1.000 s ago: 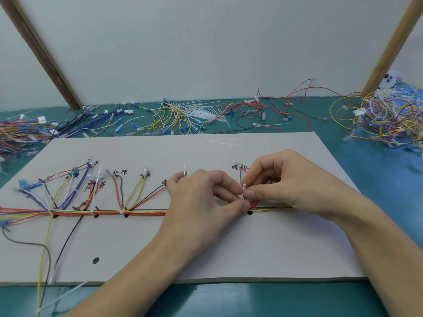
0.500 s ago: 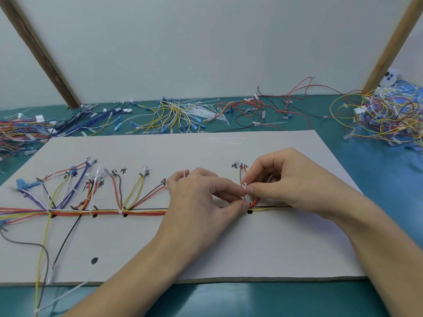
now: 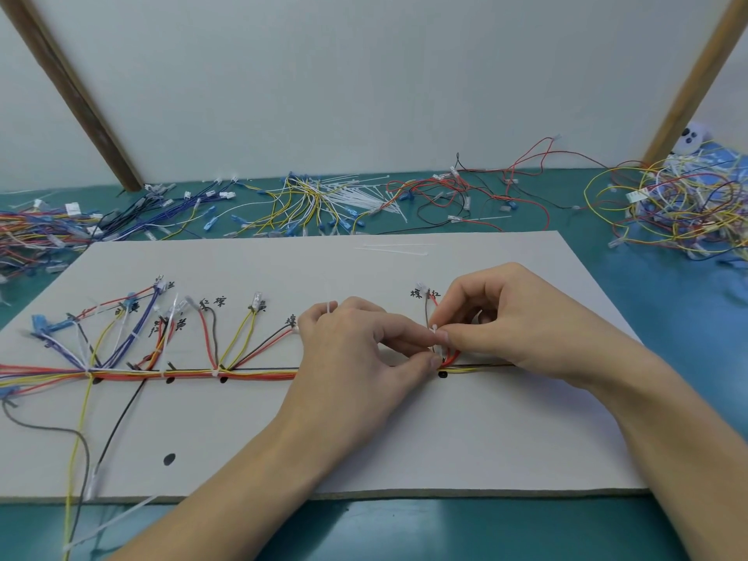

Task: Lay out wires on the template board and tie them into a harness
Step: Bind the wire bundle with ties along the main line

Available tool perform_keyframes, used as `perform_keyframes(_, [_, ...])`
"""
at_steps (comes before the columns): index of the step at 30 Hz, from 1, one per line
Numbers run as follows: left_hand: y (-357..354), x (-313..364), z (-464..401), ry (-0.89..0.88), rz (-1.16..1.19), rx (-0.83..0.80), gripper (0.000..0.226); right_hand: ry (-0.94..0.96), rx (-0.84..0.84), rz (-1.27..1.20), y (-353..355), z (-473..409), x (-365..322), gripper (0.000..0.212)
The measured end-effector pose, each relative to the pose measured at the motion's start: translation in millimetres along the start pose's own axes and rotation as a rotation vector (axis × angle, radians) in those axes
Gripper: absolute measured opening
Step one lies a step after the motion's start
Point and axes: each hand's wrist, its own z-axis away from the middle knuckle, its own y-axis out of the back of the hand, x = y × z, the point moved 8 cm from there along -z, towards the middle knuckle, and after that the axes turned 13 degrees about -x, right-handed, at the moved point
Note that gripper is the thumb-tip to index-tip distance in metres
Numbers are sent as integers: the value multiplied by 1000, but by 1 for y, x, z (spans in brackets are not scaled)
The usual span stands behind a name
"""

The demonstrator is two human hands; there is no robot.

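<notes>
A white template board (image 3: 364, 447) lies on the teal table, with a wire trunk (image 3: 194, 374) running left to right across it and coloured branches fanning up to written labels. White ties bind the trunk at several black marks. My left hand (image 3: 356, 358) and my right hand (image 3: 510, 321) meet over the trunk near the brown and red branch (image 3: 429, 313). Both pinch a small white cable tie (image 3: 435, 330) wrapped at that spot. A second white tie end (image 3: 331, 307) sticks up behind my left hand's knuckles.
Loose wire piles lie behind the board: blue and mixed (image 3: 121, 220) at left, yellow with white ties (image 3: 324, 200) in the middle, red and black (image 3: 485, 192), and a tangled heap (image 3: 680, 212) at right. A spare tie (image 3: 392, 249) lies on the board's far edge. Two wooden struts lean against the wall.
My fingers have closed in tighter on the tie at the red and brown branch; the hands stay at the same spot on the trunk.
</notes>
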Motion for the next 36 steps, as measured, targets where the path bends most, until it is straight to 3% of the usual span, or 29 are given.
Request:
perform_keyframes(9, [4, 7, 2, -20, 48, 9, 11, 0, -9, 21, -1, 0, -2, 10])
perform_keyframes(16, [3, 7, 1, -43, 42, 7, 29, -5, -7, 48, -1, 0, -2, 12])
perform_keyframes(20, [3, 8, 4, -76, -45, 77, 15, -4, -14, 43, -1, 1, -3, 10])
perform_keyframes(36, [0, 9, 3, -89, -95, 53, 15, -19, 17, 36, 0, 1, -2, 10])
